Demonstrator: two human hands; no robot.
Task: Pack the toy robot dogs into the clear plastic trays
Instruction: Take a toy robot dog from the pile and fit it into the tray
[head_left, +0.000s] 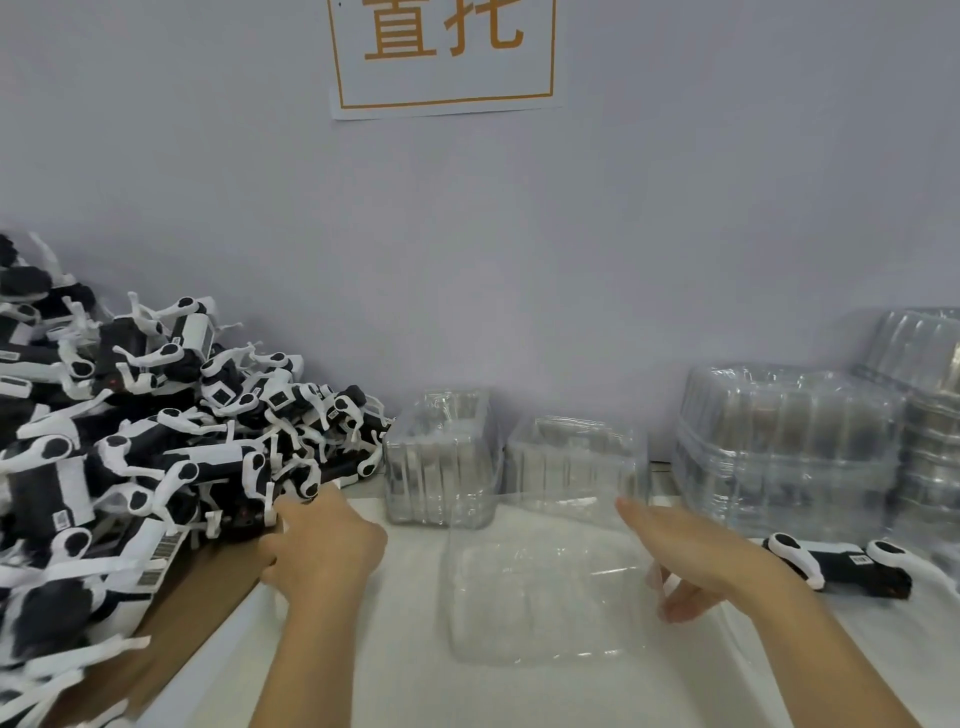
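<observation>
1. The left hand (324, 545) reaches toward 10 o'clock into the edge of the heap of toy robot dogs (156, 441); its fingers curl around one black-and-white dog (244, 512) at the near rim of the heap and grasp it.
2. The right hand (685, 556) hovers over the right edge of an empty clear plastic tray (545, 597); its fingers are released, stretched loosely toward 10 o'clock with the thumb hanging below, and whether they touch the tray cannot be told.
3. Several dogs carry small white barcode stickers; the print on them is too small to read.
4. A white sign (444, 52) with an orange border hangs on the wall at 12 o'clock and bears two large orange Chinese characters, cut off at the top.
5. Both forearms enter from 6 o'clock, the left angled up and left, the right coming in from the lower right corner.
6. The heap fills the 9 o'clock side, partly over brown cardboard (208, 597).
7. The empty tray lies flat on the white desk (405, 649), between the hands.
8. Two stacks of trays (441, 457) stand behind it at 12 o'clock; taller stacks (789, 441) stand at 3 o'clock.
9. A single dog (836, 561) lies on its side before the right-hand stacks.
</observation>
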